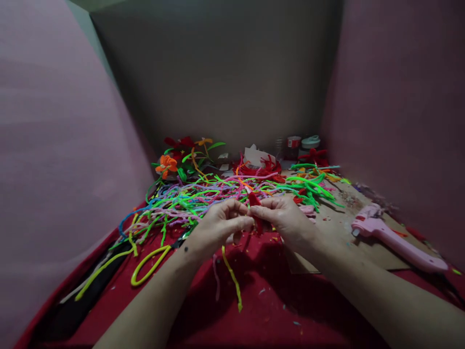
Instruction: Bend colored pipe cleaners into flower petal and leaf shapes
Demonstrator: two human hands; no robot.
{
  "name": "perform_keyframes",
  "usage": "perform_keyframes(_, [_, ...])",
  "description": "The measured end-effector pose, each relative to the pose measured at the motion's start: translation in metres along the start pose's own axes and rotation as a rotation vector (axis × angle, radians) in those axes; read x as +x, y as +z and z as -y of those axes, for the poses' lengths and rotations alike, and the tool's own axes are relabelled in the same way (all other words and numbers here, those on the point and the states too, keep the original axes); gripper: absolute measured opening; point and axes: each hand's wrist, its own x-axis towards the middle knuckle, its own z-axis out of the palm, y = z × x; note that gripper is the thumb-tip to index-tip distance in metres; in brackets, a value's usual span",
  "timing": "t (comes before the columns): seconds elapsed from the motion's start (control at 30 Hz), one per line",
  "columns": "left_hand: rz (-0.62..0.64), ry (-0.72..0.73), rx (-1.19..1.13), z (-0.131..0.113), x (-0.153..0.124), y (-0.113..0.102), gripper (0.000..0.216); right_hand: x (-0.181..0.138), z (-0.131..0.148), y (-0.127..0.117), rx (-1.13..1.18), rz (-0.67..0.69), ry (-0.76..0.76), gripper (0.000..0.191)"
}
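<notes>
Past lower-frame forearms (152, 291), pinching central red piece (259, 226) with right hand (288, 220), probably for steadiness; cannot tell with left hand (218, 224).

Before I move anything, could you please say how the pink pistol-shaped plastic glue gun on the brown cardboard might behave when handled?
The glue gun should stay stiff, since its moulded body looks hard. It probably won't roll, lying on its side with head and handle angled. It may tug: a dark cord appears to trail from its handle.
</notes>
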Motion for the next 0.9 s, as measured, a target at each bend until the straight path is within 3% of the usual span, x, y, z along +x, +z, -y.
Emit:
perform_keyframes(0.1, [0.011,-0.016,0.018,0.002,0.000,0.006,0.022,0.000,-0.003,0.001,-0.080,-0.076,-0.050,0.031])
perform_keyframes(0.23, [-0.065,0.149,0.176,0.002,-0.002,0.010,0.021,-0.002,-0.004,0.002,-0.233,-0.148,-0.130,0.026])
perform_keyframes(0.47, [-0.072,0.272,0.246,0.002,-0.001,0.002,0.026,0.002,-0.006,0.004,0.100,-0.057,0.001,0.027])
perform_keyframes(0.73, [-0.016,0.125,0.043,-0.002,0.000,-0.003,0.032,0.005,-0.012,-0.002,0.310,0.044,0.044,0.020])
perform_keyframes(0.9, [0.027,0.137,0.038,-0.002,-0.001,-0.005,0.032,0.006,-0.013,-0.001,0.296,0.056,0.024,0.017])
